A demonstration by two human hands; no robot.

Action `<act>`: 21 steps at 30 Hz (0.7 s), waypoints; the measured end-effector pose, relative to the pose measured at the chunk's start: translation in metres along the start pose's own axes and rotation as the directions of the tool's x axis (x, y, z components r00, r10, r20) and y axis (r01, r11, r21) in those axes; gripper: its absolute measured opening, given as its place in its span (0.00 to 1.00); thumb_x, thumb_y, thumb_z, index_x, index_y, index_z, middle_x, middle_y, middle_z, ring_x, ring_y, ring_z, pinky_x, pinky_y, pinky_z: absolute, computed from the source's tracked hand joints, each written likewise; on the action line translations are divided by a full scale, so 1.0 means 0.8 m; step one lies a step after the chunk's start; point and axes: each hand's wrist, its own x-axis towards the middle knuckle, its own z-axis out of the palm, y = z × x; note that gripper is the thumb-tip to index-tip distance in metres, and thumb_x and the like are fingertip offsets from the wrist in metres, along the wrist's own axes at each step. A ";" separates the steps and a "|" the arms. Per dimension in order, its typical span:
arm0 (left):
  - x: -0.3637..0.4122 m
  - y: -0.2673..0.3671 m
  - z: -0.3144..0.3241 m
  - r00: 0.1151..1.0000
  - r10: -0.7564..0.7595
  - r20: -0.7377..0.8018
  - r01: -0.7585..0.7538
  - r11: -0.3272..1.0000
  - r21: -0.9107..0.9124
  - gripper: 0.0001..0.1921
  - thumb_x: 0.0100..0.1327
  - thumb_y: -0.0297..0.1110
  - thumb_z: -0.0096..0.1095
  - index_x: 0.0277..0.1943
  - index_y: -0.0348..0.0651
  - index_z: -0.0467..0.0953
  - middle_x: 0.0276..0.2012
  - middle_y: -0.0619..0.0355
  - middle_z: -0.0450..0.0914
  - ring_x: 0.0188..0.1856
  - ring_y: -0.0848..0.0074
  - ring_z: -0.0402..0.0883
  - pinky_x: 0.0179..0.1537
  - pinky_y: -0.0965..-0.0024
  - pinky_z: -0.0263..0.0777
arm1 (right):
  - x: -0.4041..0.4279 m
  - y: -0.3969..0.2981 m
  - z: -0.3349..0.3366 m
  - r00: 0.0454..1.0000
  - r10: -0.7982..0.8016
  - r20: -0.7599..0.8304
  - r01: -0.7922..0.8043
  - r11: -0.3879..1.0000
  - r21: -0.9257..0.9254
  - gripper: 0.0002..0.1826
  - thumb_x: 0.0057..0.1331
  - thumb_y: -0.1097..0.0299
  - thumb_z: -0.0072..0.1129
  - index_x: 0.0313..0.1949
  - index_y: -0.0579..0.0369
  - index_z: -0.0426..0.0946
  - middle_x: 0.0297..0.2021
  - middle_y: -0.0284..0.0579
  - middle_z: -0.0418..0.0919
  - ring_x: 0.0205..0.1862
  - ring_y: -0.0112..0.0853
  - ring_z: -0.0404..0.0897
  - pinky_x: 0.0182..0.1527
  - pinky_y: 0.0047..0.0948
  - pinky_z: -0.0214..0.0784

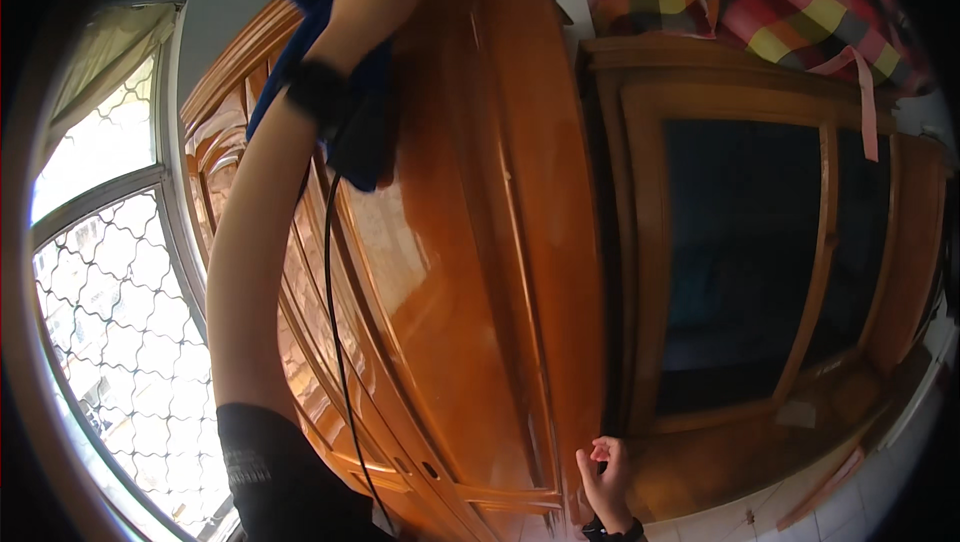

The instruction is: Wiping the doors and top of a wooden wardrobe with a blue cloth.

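Note:
My left hand (375,6) is raised to the top of the view, holding a blue cloth (281,96) against the upper part of a glossy wooden wardrobe (465,257). The cloth hangs down behind my wrist, which wears a black band. A black cable (330,257) runs from near that wrist down along the wardrobe front. Low in the view, my right hand (609,478) is by the wardrobe's lower right edge. Its fingers are loosely bent, the thumb stands apart, and nothing shows in its grasp. Whether it touches the wood I cannot tell.
Right of the wardrobe stands a wooden cabinet (645,242) with dark glass panes (742,257). A checked fabric bundle (750,2) lies on top, its pink strap (866,107) hanging down. At left is a window with a metal grille (120,339). Floor tiles (840,501) show below.

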 end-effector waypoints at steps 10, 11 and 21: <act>0.081 0.078 0.042 0.996 -0.077 0.050 0.089 0.946 -0.313 0.19 0.44 0.21 0.48 0.44 0.35 0.70 0.44 0.43 0.72 0.49 0.57 0.70 0.50 0.64 0.65 | -0.001 -0.038 -0.016 0.992 -0.043 -0.123 0.046 0.999 0.021 0.15 0.58 0.67 0.57 0.42 0.58 0.66 0.30 0.42 0.69 0.33 0.31 0.69 0.38 0.26 0.64; 0.085 0.087 0.044 0.996 -0.093 -0.006 0.086 0.938 -0.336 0.18 0.45 0.21 0.48 0.42 0.36 0.71 0.43 0.46 0.73 0.48 0.58 0.71 0.48 0.65 0.66 | -0.002 -0.037 -0.016 0.991 -0.042 -0.125 0.045 0.999 0.021 0.15 0.58 0.67 0.57 0.42 0.58 0.66 0.30 0.42 0.69 0.33 0.31 0.69 0.38 0.26 0.64; 0.084 0.101 0.048 0.985 -0.172 0.007 0.167 0.946 -0.279 0.14 0.47 0.22 0.50 0.39 0.40 0.72 0.38 0.48 0.74 0.43 0.57 0.72 0.44 0.63 0.67 | -0.005 -0.044 -0.014 0.991 -0.033 -0.127 0.042 0.997 0.063 0.14 0.60 0.67 0.54 0.43 0.59 0.65 0.31 0.44 0.69 0.35 0.32 0.70 0.39 0.28 0.63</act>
